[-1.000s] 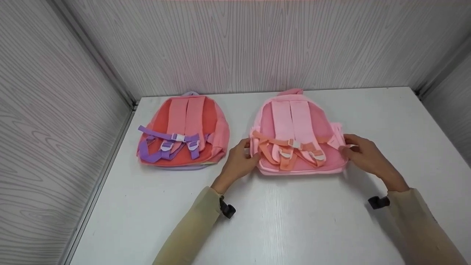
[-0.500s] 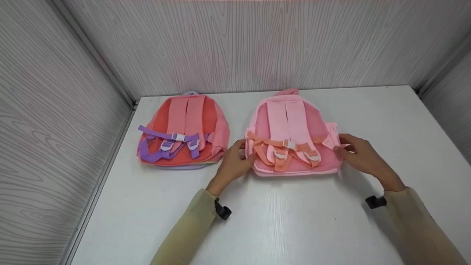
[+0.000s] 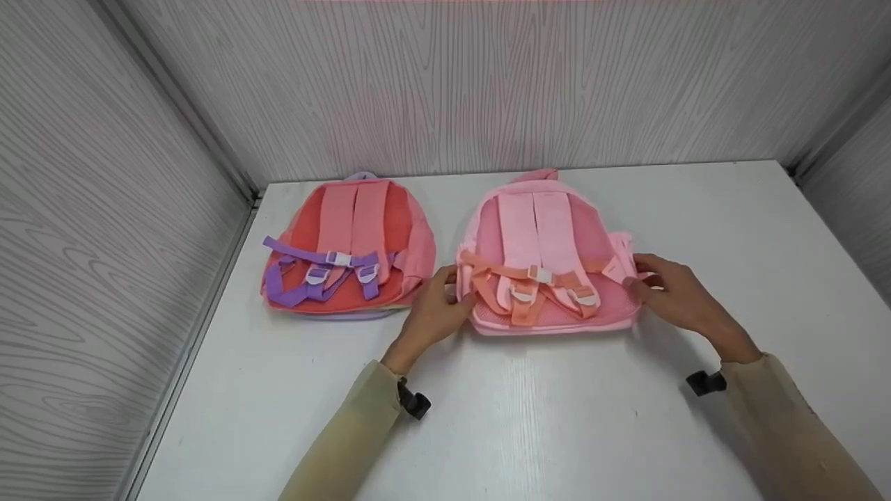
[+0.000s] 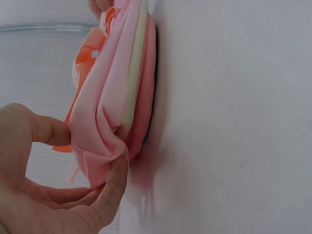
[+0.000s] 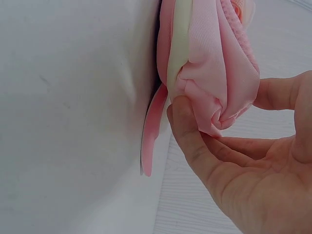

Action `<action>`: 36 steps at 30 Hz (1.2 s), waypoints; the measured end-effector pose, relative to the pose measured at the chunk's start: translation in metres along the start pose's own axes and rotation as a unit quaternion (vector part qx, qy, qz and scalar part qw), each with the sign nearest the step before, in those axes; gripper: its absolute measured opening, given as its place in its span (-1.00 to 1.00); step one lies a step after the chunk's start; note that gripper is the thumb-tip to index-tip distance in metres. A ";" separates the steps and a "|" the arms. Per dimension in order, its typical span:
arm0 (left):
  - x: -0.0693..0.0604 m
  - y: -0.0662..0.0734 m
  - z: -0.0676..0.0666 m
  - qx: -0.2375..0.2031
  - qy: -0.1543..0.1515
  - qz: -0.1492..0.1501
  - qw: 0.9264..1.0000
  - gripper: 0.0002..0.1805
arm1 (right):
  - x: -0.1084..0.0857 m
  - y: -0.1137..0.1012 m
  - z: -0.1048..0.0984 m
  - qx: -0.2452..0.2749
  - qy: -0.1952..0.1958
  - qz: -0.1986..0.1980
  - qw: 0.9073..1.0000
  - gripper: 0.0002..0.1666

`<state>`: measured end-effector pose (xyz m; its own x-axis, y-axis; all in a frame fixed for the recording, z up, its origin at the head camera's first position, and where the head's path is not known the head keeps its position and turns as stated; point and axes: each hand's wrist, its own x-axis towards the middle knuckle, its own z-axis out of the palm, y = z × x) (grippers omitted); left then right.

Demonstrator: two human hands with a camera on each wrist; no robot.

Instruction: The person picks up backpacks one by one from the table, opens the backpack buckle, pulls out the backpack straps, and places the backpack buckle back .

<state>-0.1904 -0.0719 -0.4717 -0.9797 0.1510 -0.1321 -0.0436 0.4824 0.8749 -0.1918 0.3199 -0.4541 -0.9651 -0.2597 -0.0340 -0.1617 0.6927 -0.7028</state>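
No readable text or numbers.

L hand [image 3: 435,306] plugs near end of gap betw. red bkpk [image 3: 355,236] and pink bkpk [image 3: 539,243]; gap widens toward back wall [image 3: 459,90], which blocks passage just behind both. R hand [image 3: 672,292] stands at pink bkpk's right side, w/ wide room on tbl [image 3: 752,229] beyond. Free run in from front, betw. L sleeve [image 3: 344,431] & R sleeve [image 3: 779,417]. Narrow strip left of red bkpk, then side wall [image 3: 76,278].
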 end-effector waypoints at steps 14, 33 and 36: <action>-0.006 -0.007 -0.010 0.019 0.007 0.008 1.000 -0.30 | -0.003 -0.006 0.010 -0.002 -0.001 -0.011 1.000 -0.32; -0.021 -0.019 -0.026 0.011 0.011 -0.006 1.000 -0.26 | -0.003 -0.010 0.015 0.009 -0.022 -0.006 1.000 -0.28; -0.023 -0.017 -0.029 0.012 0.012 -0.012 1.000 -0.27 | -0.003 -0.011 0.011 0.004 -0.018 -0.008 1.000 -0.28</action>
<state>-0.1724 -0.1086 -0.4704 -0.9829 0.1191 -0.1406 -0.0616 0.5069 0.8598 -0.1849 0.3055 -0.4537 -0.9545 -0.2942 -0.0478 -0.1750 0.6829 -0.7093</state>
